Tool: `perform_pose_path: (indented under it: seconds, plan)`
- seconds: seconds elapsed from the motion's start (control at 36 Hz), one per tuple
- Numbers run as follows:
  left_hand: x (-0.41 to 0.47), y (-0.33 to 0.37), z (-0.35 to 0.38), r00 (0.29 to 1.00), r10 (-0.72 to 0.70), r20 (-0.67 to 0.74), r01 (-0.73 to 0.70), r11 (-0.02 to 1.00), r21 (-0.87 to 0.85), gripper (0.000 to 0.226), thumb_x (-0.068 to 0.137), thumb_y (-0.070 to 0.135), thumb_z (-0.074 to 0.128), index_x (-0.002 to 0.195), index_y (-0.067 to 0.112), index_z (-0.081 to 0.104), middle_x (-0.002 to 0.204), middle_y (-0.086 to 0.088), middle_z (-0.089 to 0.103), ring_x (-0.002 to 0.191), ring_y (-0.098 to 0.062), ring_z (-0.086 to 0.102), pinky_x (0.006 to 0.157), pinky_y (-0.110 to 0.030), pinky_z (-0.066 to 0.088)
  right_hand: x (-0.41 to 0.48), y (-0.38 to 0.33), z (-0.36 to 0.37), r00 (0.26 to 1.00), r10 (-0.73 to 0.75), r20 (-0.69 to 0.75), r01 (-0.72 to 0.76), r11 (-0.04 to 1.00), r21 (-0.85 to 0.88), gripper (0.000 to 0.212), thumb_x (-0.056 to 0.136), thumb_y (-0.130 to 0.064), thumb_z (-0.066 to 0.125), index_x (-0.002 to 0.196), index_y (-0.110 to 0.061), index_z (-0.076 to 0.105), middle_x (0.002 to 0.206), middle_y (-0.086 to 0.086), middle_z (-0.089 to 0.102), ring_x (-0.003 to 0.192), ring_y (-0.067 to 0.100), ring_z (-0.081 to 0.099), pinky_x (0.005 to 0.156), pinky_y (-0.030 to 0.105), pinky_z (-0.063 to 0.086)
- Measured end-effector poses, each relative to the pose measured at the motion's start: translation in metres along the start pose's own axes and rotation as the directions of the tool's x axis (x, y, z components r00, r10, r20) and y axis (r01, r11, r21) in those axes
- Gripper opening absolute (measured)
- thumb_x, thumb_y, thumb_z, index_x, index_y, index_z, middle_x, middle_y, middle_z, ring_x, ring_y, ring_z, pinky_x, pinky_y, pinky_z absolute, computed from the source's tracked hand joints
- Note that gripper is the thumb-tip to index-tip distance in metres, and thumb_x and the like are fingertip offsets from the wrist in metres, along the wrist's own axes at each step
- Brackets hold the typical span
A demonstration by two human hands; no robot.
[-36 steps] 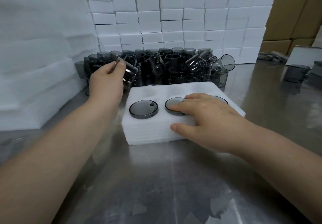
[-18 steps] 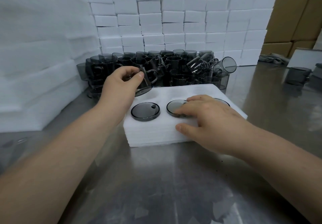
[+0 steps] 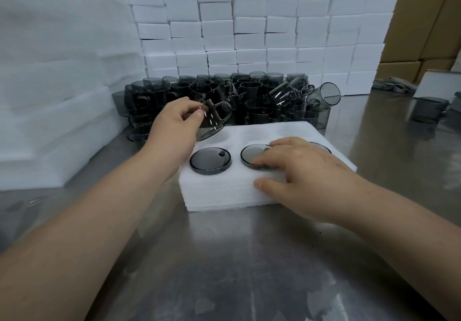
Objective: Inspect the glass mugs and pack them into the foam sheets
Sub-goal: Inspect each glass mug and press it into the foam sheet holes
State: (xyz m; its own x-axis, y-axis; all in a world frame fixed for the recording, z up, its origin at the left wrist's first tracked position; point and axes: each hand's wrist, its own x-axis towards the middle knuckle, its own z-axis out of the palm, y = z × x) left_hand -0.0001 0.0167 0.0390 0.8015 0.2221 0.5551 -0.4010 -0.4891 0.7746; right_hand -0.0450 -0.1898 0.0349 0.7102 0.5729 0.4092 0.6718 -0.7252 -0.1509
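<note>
A white foam block [image 3: 249,191] lies on the steel table in front of me, with smoky grey glass mugs sunk bottom-up into its holes. One mug's base [image 3: 210,160] shows at the left, a second base [image 3: 252,154] in the middle, and a third is mostly hidden under my right hand. My right hand [image 3: 296,173] rests flat on the block, fingers over the middle mug, thumb against the front side. My left hand [image 3: 174,128] holds a tilted grey mug [image 3: 213,121] just above the block's back-left corner, its handle pointing right.
A dense pile of grey mugs [image 3: 249,98] stands behind the block. Stacked white foam blocks [image 3: 249,28] form a wall at the back, foam sheets [image 3: 50,71] tower at the left. Cardboard boxes [image 3: 429,16] and two loose mugs [image 3: 427,113] sit at the right.
My left hand has lifted a mug out of the pile and carried it right and toward me, over the foam block's back-left corner. My right hand has stayed on the block.
</note>
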Motion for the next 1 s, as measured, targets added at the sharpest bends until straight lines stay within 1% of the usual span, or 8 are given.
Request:
perform_pose_path:
  seconds: [0.08, 0.25, 0.36, 0.5, 0.61, 0.69, 0.89, 1.0]
  plan:
    - [-0.001, -0.001, 0.001, 1.000, -0.003, -0.014, 0.002, 0.996, -0.093, 0.032, 0.093, 0.014, 0.051, 0.072, 0.036, 0.059, 0.097, 0.014, 0.054, 0.070, 0.015, 0.049, 0.053, 0.004, 0.033, 0.000, -0.002, -0.003, 1.000, 0.016, 0.012, -0.016, 0.999, 0.030, 0.030, 0.080, -0.038, 0.051, 0.109, -0.039, 0.059, 0.111, -0.008, 0.059, 0.120, 0.011, 0.039, 0.095, 0.027, 0.030]
    - [-0.002, 0.000, -0.001, 0.999, -0.037, -0.033, 0.029, 0.976, -0.215, 0.035, 0.093, 0.012, 0.051, 0.074, 0.039, 0.062, 0.090, 0.024, 0.055, 0.067, 0.013, 0.053, 0.055, -0.002, 0.040, -0.001, -0.001, -0.007, 0.985, 0.161, -0.059, -0.161, 0.987, 0.012, 0.012, 0.072, -0.026, 0.048, 0.073, -0.019, 0.058, 0.085, -0.001, 0.060, 0.090, 0.020, 0.049, 0.074, 0.031, 0.040]
    - [-0.005, 0.003, 0.002, 0.997, -0.065, -0.046, 0.053, 0.970, -0.235, 0.026, 0.092, 0.008, 0.052, 0.082, 0.029, 0.063, 0.115, 0.013, 0.053, 0.108, -0.008, 0.054, 0.094, -0.021, 0.042, 0.001, 0.002, -0.007, 0.983, 0.173, -0.056, -0.174, 0.985, -0.007, 0.013, 0.075, -0.017, 0.045, 0.070, -0.016, 0.056, 0.086, -0.001, 0.061, 0.090, 0.020, 0.049, 0.067, 0.029, 0.037]
    - [-0.006, 0.007, 0.000, 0.989, -0.102, -0.111, 0.063, 0.948, -0.313, 0.031, 0.088, -0.001, 0.049, 0.072, 0.023, 0.063, 0.106, 0.010, 0.058, 0.107, -0.015, 0.054, 0.099, -0.034, 0.042, 0.003, 0.010, -0.008, 0.984, 0.174, 0.034, -0.176, 0.980, 0.088, 0.017, 0.074, -0.005, 0.041, 0.073, -0.015, 0.054, 0.106, -0.001, 0.062, 0.099, 0.019, 0.051, 0.085, 0.033, 0.045]
    - [-0.008, 0.008, -0.002, 0.985, -0.112, -0.132, 0.061, 0.938, -0.341, 0.028, 0.078, 0.007, 0.049, 0.063, 0.026, 0.064, 0.100, 0.010, 0.062, 0.101, -0.015, 0.057, 0.095, -0.034, 0.044, 0.008, 0.022, -0.009, 0.993, 0.077, 0.087, -0.089, 0.986, 0.143, 0.034, 0.076, 0.006, 0.040, 0.063, -0.025, 0.045, 0.112, -0.004, 0.064, 0.112, 0.012, 0.050, 0.111, 0.019, 0.012]
    - [-0.010, 0.009, -0.004, 0.986, -0.107, -0.128, 0.062, 0.947, -0.314, 0.027, 0.064, 0.019, 0.046, 0.052, 0.031, 0.066, 0.099, 0.011, 0.063, 0.101, -0.014, 0.057, 0.093, -0.032, 0.045, 0.009, 0.028, -0.010, 0.995, 0.051, 0.083, -0.067, 0.979, 0.195, 0.045, 0.077, 0.012, 0.041, 0.062, -0.031, 0.043, 0.111, -0.016, 0.059, 0.109, -0.008, 0.042, 0.106, 0.011, 0.008]
    - [-0.015, 0.007, -0.008, 0.999, -0.021, -0.034, 0.015, 0.988, -0.156, 0.019, 0.068, 0.018, 0.049, 0.051, 0.013, 0.054, 0.100, 0.012, 0.059, 0.093, -0.010, 0.055, 0.087, -0.034, 0.046, 0.010, 0.029, -0.010, 0.995, 0.075, 0.071, -0.091, 0.961, 0.262, 0.046, 0.074, 0.012, 0.041, 0.060, -0.032, 0.048, 0.111, -0.012, 0.060, 0.104, -0.001, 0.047, 0.081, 0.004, 0.031]
    - [-0.016, 0.004, -0.010, 0.991, 0.130, 0.014, -0.131, 0.984, 0.120, 0.036, 0.077, 0.017, 0.070, 0.053, 0.017, 0.043, 0.105, 0.012, 0.054, 0.095, 0.006, 0.052, 0.082, -0.009, 0.035, 0.009, 0.028, -0.010, 0.988, 0.127, 0.084, -0.147, 0.939, 0.311, 0.041, 0.077, 0.008, 0.042, 0.063, -0.030, 0.052, 0.110, -0.012, 0.059, 0.109, 0.007, 0.050, 0.090, 0.018, 0.037]
